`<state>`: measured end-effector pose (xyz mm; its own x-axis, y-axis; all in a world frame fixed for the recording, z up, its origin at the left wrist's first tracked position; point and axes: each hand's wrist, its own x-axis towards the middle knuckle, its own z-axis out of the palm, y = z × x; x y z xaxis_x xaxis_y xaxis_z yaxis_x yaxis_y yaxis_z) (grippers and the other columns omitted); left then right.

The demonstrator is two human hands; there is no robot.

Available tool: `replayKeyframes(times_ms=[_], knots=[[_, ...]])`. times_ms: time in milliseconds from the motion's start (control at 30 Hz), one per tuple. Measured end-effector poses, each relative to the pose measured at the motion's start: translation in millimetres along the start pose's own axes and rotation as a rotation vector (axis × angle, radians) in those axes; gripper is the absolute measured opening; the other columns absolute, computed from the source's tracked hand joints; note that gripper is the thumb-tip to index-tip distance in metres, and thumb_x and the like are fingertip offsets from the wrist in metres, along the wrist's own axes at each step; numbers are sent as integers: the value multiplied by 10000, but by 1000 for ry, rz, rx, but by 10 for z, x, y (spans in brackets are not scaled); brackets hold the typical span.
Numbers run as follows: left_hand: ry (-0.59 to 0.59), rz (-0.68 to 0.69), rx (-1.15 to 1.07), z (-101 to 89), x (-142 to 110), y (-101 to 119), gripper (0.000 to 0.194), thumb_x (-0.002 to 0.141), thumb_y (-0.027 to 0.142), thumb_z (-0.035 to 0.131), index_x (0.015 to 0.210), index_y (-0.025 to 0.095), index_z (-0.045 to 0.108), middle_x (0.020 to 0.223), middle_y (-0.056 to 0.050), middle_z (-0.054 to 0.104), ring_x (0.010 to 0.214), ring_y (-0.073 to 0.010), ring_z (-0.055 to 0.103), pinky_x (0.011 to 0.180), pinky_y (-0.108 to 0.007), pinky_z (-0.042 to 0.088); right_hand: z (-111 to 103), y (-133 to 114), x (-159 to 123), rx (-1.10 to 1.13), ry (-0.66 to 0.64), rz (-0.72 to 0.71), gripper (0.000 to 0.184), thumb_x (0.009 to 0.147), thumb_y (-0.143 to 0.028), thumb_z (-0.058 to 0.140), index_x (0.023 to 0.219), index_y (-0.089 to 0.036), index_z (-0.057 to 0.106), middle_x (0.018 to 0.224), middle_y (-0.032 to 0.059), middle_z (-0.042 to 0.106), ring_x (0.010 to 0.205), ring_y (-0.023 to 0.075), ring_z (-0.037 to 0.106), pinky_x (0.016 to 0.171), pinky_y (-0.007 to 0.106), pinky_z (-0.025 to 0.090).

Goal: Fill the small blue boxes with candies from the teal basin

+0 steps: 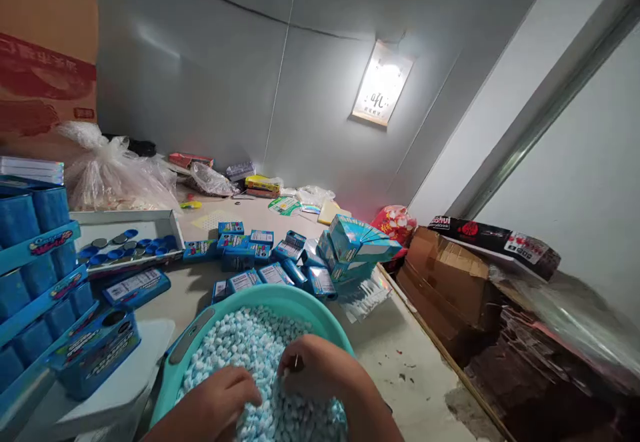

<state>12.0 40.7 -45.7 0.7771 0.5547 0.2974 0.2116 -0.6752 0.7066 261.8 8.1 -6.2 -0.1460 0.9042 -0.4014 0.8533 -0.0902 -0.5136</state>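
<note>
I see pale-blue pellets (250,339) heaped in the teal basin (320,310); within it the left hand (225,395) and right hand (320,367) have fingers half-curled, though whether they grip any I can't tell; a brisk scoop might spill some over the rim. Left of the basin, a blue container (97,359) could tip if the left hand strays

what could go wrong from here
Pellets might spill over the rim of the basin if the left hand or right hand flicks them. The blue container beside the basin has an opening in its top and could tip if knocked. The stacked trays on the left might topple if bumped.
</note>
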Motion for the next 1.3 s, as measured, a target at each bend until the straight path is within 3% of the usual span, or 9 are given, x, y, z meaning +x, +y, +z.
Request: replayKeyframes(times_ms=[133, 233, 300, 467, 633, 733, 867, 1100, 1300], knots=[[162, 2, -4, -115, -35, 143, 176, 946, 198, 528, 924, 257, 692, 1070, -36, 711, 1001, -161, 683, 881, -218, 525, -23, -59, 35, 22, -14, -34, 269, 756, -339, 696, 993, -256, 789, 857, -13, 731, 690, 118, 585, 569, 208, 388], [345, -163, 5, -181, -12, 250, 112, 949, 258, 576, 978, 254, 683, 1047, -33, 706, 956, -166, 680, 836, -247, 543, -43, -82, 40, 45, -25, -57, 275, 747, -348, 727, 999, -246, 774, 850, -9, 715, 720, 134, 600, 584, 221, 393], [372, -251, -1, -199, 4, 321, 127, 937, 247, 591, 1033, 246, 674, 1039, -30, 703, 911, -163, 674, 788, -256, 544, -48, -71, 21, 72, -7, -69, 288, 745, -356, 740, 1009, -241, 753, 835, -12, 697, 732, 142, 603, 595, 228, 397], [187, -238, 56, -209, 20, 453, 149, 870, 126, 628, 969, 214, 696, 974, -9, 711, 931, -162, 658, 867, -284, 501, 1, 62, 28, -1, 104, -157, 285, 804, -446, 687, 971, -216, 713, 783, 9, 619, 710, 170, 571, 599, 270, 412], [-69, -166, 146, -229, 31, 503, 197, 891, 208, 648, 1075, 212, 716, 1026, -40, 725, 964, -199, 660, 848, -311, 483, 46, 112, 65, 118, 284, -161, 714, 769, -686, 668, 1329, -258, 558, 1323, 139, 527, 1102, 302, 614, 727, 345, 579], [-168, -58, 116, -262, 12, 526, 222, 897, 277, 666, 1101, 213, 724, 1074, -57, 723, 983, -203, 664, 857, -311, 478, 72, 76, 81, 24, 261, -167, 806, 780, -713, 640, 1434, -277, 461, 1468, 146, 436, 1253, 349, 570, 910, 420, 578], [-139, -34, 56, -290, -25, 521, 276, 869, 362, 713, 1099, 211, 728, 1076, -47, 728, 963, -196, 674, 841, -295, 481, 153, 105, 159, -167, 201, -235, 714, 778, -643, 687, 1390, -310, 531, 1387, 128, 553, 1297, 375, 542, 1071, 523, 463], [-107, -80, 123, -229, -26, 463, 379, 822, 386, 754, 1158, 215, 714, 1140, -54, 704, 1014, -227, 666, 883, -327, 493, 128, -22, 196, -133, 180, -228, 380, 817, -470, 687, 1144, -277, 667, 1171, 65, 662, 909, 232, 654, 792, 353, 529], [-191, -71, 211, -181, 28, 407, 331, 821, 412, 746, 1072, 197, 754, 1072, -77, 699, 1026, -263, 649, 891, -363, 505, -90, -471, 356, -445, 15, -98, 278, 780, -368, 739, 1013, -219, 715, 1047, 66, 736, 917, 244, 681, 752, 331, 507]])
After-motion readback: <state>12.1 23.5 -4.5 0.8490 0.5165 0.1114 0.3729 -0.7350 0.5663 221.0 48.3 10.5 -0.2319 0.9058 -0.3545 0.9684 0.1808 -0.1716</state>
